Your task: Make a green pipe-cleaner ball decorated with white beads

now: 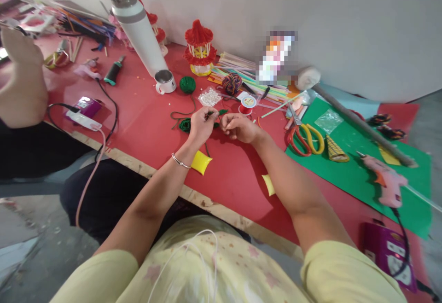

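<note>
In the head view my left hand [203, 125], with a silver bangle at the wrist, is closed in a pinch on a dark green yarn piece [223, 111]. Close beside it, the fingers of my right hand [240, 127] are also pinched at that piece; its exact shape is hidden by the fingers. A coiled dark green yarn shape [185, 125] lies left of my left hand. Behind the hands are a bag of white beads [209, 96], a green yarn ball [187, 84] and a spool of red thread [247, 104]. A yellow packet [201, 162] rests below my left wrist.
Scissors [305, 139] and a pink glue gun [386, 178] lie on green sheets at right, near a long stick [362, 125]. A tall white flask [138, 26] and cup [165, 82] stand behind. Cables trail at left, where another person's arm [24, 82] rests.
</note>
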`<state>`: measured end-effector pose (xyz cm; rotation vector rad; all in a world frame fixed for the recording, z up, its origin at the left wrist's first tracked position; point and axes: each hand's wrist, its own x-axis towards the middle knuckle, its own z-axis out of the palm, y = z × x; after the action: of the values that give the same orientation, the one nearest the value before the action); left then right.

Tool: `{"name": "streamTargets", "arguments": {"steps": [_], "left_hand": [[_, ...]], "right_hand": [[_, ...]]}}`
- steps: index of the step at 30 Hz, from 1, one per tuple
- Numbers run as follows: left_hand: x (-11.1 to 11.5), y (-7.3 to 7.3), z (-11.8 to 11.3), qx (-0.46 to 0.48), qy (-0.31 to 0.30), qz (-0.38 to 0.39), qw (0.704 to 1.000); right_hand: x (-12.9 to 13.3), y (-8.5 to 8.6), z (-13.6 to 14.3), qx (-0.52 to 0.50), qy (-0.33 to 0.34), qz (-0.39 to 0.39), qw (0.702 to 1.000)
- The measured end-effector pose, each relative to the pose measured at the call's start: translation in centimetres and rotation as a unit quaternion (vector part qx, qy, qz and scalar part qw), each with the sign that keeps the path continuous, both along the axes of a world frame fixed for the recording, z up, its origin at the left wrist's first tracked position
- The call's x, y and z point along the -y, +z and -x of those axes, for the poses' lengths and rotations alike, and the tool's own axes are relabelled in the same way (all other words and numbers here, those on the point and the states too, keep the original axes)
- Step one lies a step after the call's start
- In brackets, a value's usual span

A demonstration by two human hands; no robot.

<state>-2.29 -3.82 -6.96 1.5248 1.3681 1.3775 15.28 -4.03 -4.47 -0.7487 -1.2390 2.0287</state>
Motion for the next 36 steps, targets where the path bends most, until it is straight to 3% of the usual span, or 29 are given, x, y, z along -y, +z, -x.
{"name": "streamTargets", "arguments": {"steps": [3,8,10,15,21,27,31,36], "left_hand": [[-0.2,-0.1,0.1,0.044,0.007,-0.004,0.999],[-0.1,0.0,0.2,0.044,0.003,0.002,0.999],[0.0,0.1,0.3,0.026,-0.011,-0.004,1.0],[0.2,0.7,0.4,-0.005,-0.039,0.007,0.999],[0.7,1.4,0.1,0.005,-0.077,0.042,0.996],[-0.1,1.6,1.2,0.081,0.047,-0.016,0.995],[-0.4,1.9,1.4,0.107,0.079,-0.025,0.991],[-0.5,2.4,1.7,0.12,0.118,-0.024,0.985]], "right_hand": [[0.1,0.8,-0.7,-0.084,0.004,0.006,0.996],[-0.5,0.5,-0.3,-0.055,-0.243,-0.039,0.968],[-0.7,0.0,0.2,0.011,-0.29,-0.084,0.953],[-0.7,-0.9,0.8,0.167,-0.205,-0.216,0.94],[-1.0,-1.4,0.8,0.241,-0.243,-0.338,0.876],[-0.9,-1.2,0.5,0.297,-0.348,-0.373,0.807],[-0.6,-0.3,0.0,0.393,-0.258,-0.423,0.775],[-0.1,0.2,-0.3,0.509,-0.144,-0.418,0.738]]}}
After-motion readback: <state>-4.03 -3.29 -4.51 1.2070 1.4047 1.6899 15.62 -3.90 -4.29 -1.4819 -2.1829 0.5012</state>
